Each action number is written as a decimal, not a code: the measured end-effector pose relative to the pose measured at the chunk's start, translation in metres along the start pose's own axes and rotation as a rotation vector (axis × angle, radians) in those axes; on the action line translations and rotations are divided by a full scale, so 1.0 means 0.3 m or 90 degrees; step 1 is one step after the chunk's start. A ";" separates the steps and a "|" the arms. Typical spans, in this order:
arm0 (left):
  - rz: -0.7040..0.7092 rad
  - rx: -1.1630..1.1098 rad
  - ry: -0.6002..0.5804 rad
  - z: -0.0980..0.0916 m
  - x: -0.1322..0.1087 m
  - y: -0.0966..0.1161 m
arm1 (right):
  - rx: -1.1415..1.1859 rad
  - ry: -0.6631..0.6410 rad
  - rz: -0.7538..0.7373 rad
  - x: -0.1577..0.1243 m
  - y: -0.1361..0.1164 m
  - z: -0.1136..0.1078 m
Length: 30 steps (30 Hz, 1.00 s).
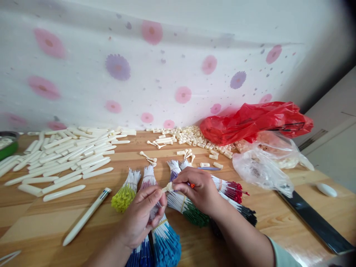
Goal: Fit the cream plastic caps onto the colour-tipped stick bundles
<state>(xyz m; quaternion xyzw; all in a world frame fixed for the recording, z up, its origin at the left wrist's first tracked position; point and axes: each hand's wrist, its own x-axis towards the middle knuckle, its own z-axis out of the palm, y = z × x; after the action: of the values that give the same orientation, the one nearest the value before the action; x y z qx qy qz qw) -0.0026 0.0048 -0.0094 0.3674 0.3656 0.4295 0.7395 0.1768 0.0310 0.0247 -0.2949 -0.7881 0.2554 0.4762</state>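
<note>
My left hand (146, 213) is closed, its thumb and fingers pinching a small cream plastic pen part (168, 187). Something pale and see-through shows under its fingers, too unclear to name. Fingertips of my right hand (194, 187) press on the other end of that part, and an orange-tipped pen refill (191, 185) sticks out between its fingers. Below and around both hands lie banded bundles of refills: yellow (122, 198), light blue (167, 241), dark blue (141, 254), green (194, 215), red (233, 189) and black (246, 211).
White pen barrels (75, 150) are heaped at left, near an assembled multicolour pen (87, 217). Slotted cream sleeves (191, 135) pile up at the back beside a red plastic bag (258, 120) and a clear bag (261, 163). A black strip (314, 220) lies at right.
</note>
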 end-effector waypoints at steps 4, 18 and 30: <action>0.019 0.037 0.013 -0.003 0.001 -0.005 | -0.128 -0.018 0.030 -0.013 0.005 0.020; -0.009 -0.090 -0.012 0.003 -0.003 -0.002 | 0.002 -0.007 -0.070 -0.007 -0.006 -0.010; -0.011 -0.064 -0.034 0.006 -0.008 0.000 | 0.048 -0.011 -0.040 0.004 -0.009 -0.010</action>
<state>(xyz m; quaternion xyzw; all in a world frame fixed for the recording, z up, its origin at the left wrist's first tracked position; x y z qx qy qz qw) -0.0020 0.0021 -0.0082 0.3382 0.3269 0.4307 0.7702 0.1784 0.0303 0.0286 -0.2496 -0.7908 0.2725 0.4879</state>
